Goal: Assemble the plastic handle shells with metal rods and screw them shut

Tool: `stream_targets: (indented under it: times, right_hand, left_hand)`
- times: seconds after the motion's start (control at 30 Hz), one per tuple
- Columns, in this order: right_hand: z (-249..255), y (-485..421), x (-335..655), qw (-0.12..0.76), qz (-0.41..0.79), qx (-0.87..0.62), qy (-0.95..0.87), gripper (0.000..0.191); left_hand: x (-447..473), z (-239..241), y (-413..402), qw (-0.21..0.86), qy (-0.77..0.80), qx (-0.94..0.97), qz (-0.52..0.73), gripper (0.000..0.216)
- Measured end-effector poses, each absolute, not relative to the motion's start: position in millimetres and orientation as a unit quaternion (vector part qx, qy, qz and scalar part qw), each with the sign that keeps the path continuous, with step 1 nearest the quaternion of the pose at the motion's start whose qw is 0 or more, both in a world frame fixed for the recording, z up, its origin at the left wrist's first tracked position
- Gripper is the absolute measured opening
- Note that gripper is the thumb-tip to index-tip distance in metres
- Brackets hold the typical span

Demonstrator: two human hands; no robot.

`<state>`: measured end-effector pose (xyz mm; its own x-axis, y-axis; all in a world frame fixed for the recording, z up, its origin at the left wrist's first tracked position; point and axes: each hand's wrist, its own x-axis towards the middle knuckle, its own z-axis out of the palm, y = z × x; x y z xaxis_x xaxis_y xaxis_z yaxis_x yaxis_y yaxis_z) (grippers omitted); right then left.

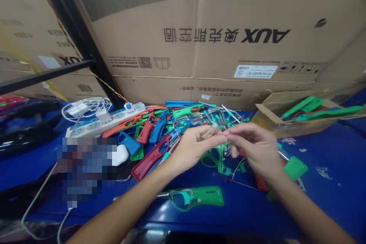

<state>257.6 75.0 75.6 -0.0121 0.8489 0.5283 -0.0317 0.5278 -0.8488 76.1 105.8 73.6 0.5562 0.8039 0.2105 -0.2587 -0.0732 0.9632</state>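
My left hand (193,146) is closed around a small clear, tan-tinted cylindrical piece (210,131), whose end sticks up past the fingers. My right hand (253,146) meets it fingertip to fingertip, thumb and forefinger pinched together; what lies between them is too small to make out. Below both hands is a heap of long-reach lighter parts with metal tubes (225,112) and turquoise pieces. Nearest me lies a green lighter casing (210,197) with a wire and turquoise part in it. A dark red casing (147,160) lies left of my left hand.
Left of the heap are a white power strip (94,125), coiled white cables (85,103), a white earbud case (120,155) and a pixelated area. An open cardboard box (281,126) with green casings (307,106) stands at right. A large carton (200,57) walls the back.
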Motion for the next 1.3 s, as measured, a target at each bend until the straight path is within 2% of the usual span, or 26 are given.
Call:
stream_targets:
  times: [0.17, 0.37, 0.5, 0.6, 0.7, 0.77, 0.97, 1.3]
  right_hand:
    - [75, 74, 258, 0.61, 0.317, -0.358, -0.632, 0.016]
    - [77, 78, 258, 0.584, 0.223, -0.348, -0.699, 0.013]
    - [78, 78, 258, 0.576, 0.243, -0.351, -0.697, 0.01]
    - [79, 78, 257, 0.568, 0.295, -0.356, -0.68, 0.001]
    - [79, 77, 257, 0.561, 0.317, -0.352, -0.679, 0.004]
    - [79, 76, 258, 0.563, 0.276, -0.353, -0.694, 0.004]
    - [81, 75, 266, 0.509, 0.004, -0.355, -0.784, 0.013]
    - [84, 75, 266, 0.503, -0.055, -0.338, -0.794, 0.016]
  left_hand:
    - [78, 74, 103, 0.625, 0.241, 0.598, 0.44, 0.026]
    - [76, 78, 104, 0.61, 0.266, 0.605, 0.438, 0.032]
    - [74, 76, 107, 0.614, 0.255, 0.614, 0.425, 0.033]
    - [72, 75, 108, 0.62, 0.242, 0.619, 0.417, 0.031]
    - [71, 76, 109, 0.621, 0.243, 0.626, 0.404, 0.034]
    - [71, 76, 109, 0.628, 0.245, 0.625, 0.395, 0.037]
    - [74, 74, 109, 0.695, 0.199, 0.587, 0.364, 0.036]
    - [70, 76, 107, 0.651, 0.219, 0.621, 0.379, 0.038]
